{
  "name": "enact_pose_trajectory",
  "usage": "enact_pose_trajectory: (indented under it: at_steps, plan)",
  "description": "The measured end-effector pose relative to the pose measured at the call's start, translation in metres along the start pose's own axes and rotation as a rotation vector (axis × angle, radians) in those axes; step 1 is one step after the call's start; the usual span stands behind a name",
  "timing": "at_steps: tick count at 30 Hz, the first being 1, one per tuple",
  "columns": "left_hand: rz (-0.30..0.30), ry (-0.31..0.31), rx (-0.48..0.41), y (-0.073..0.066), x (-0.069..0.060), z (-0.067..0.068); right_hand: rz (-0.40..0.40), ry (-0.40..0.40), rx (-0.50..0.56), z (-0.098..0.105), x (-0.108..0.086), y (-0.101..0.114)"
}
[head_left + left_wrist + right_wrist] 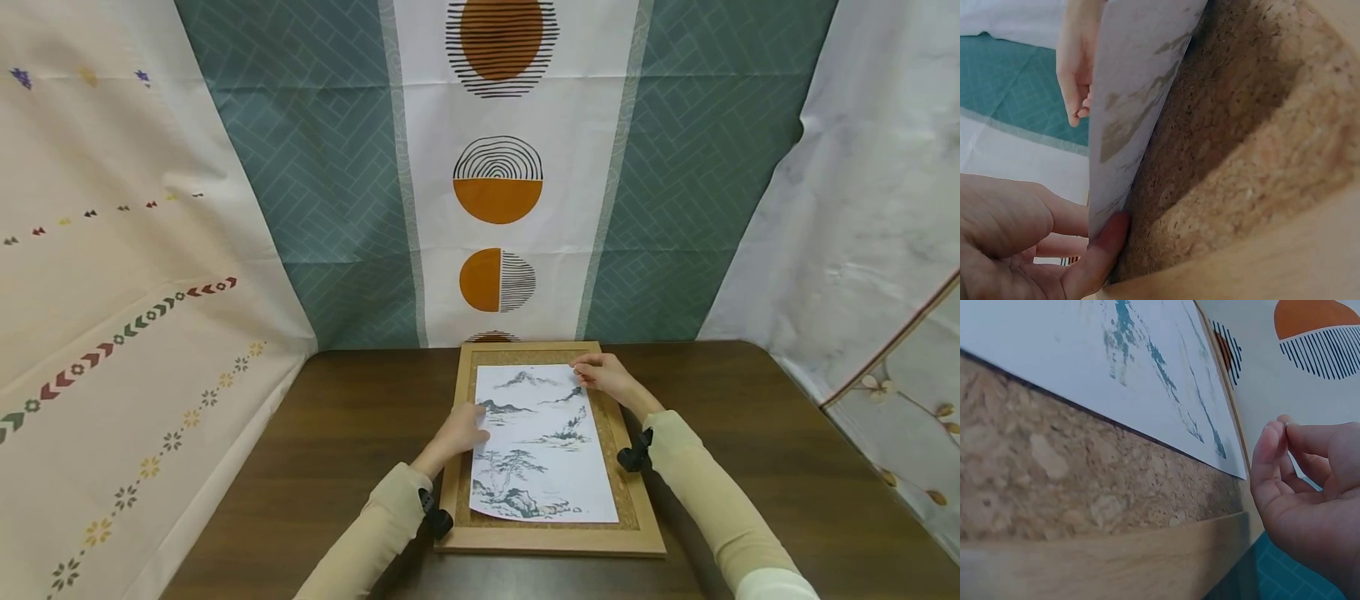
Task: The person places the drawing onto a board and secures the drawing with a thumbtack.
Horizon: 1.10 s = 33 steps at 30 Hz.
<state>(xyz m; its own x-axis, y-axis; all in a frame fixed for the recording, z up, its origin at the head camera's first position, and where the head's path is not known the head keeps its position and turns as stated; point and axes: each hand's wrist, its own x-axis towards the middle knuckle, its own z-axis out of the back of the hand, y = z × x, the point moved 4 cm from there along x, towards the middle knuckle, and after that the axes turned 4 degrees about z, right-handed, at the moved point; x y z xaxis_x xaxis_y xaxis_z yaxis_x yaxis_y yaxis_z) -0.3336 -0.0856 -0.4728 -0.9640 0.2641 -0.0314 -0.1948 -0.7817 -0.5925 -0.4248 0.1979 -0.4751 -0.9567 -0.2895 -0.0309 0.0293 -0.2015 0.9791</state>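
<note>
A white sheet of paper (pixel 536 475) printed with a grey ink landscape lies over a wood-framed cork board (pixel 483 533). At the sheet's left edge, my left hand (pixel 459 429) pinches the paper between thumb and fingers; in the left wrist view that edge stands lifted off the cork (pixel 1241 175). My right hand (pixel 606 377) is by the sheet's upper right corner. Its thumb and fingertips pinch a tiny shiny thing (pixel 1286 424) that looks like a pin, mostly hidden by the fingers. The right fingertips appear just above the board, apart from the paper in the right wrist view.
Under the board is a dark brown wooden table (pixel 330 450), its surface extending to both sides. A green and white cloth with orange circles (pixel 498 200) hangs behind it. Patterned cream cloth (pixel 97 250) hangs at left, and pale floral cloth (pixel 885 208) at right.
</note>
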Motion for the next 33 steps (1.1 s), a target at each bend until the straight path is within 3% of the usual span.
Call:
enact_pose_trajectory:
  at_steps: [6,15,24,33]
  plan:
    - [0.007,0.014,-0.001,-0.001,0.001,0.000,-0.016,-0.008,-0.026,-0.002,0.007,-0.004]
    - [0.003,0.017,0.004,0.001,0.003,-0.003,0.022,0.019,-0.030,-0.009,0.015,-0.006]
    - [0.001,0.013,-0.003,-0.001,0.002,-0.003,-0.012,0.025,-0.076,-0.016,0.019,-0.006]
    - [0.009,0.018,0.009,-0.002,0.002,-0.003,-0.025,0.027,-0.050,-0.019,0.022,-0.010]
